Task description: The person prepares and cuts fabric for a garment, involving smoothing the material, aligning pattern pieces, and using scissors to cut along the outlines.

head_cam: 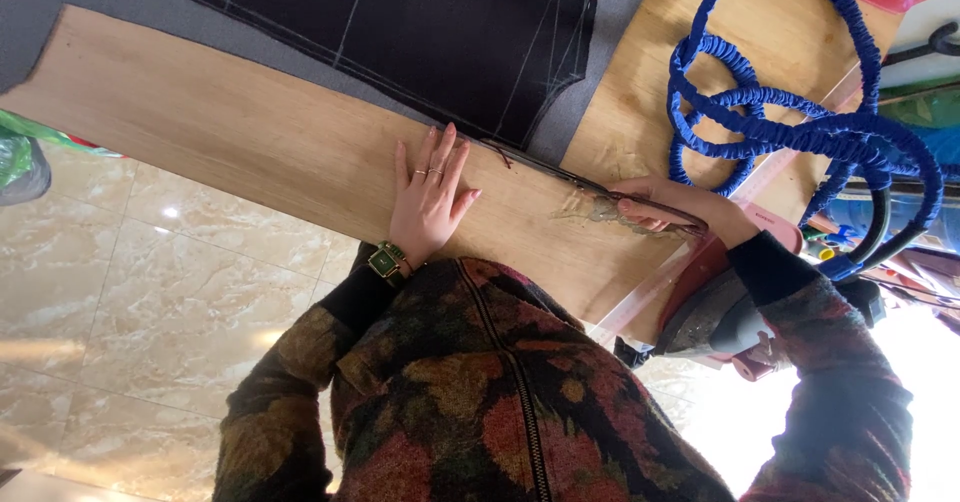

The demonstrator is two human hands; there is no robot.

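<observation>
My left hand [428, 202] lies flat, fingers spread, on the wooden table [250, 132], with its fingertips at the edge of a dark fabric [440, 32] marked with chalk lines. It wears rings and a green wristwatch. My right hand [680, 212] is closed around the handles of long scissors [560, 174]. Their blades point left along the fabric's lower edge, towards my left hand. A grey fabric layer [590, 82] shows beneath the dark one.
A coiled blue hose [790, 122] lies on the table's right part. An iron [715, 312] with a pink body rests by my right forearm, next to a clear ruler [640, 297]. Beige floor tiles [130, 292] and a green bag [20, 157] are at left.
</observation>
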